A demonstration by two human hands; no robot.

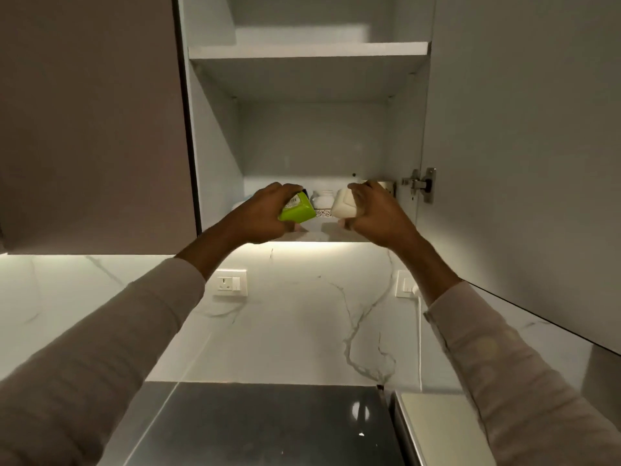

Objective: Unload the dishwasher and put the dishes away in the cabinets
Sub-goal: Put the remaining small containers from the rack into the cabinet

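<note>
Both arms reach up into an open wall cabinet. My left hand grips a lime-green cup, tilted, at the front edge of the bottom shelf. My right hand grips a white cup beside it, also tilted. Between the two cups, further back on the shelf, stands a white dish, partly hidden. A metal item shows behind my right hand.
The cabinet door stands open on the right, with its hinge near my right hand. An upper shelf sits above. Below are a marble backsplash with two sockets and a dark countertop.
</note>
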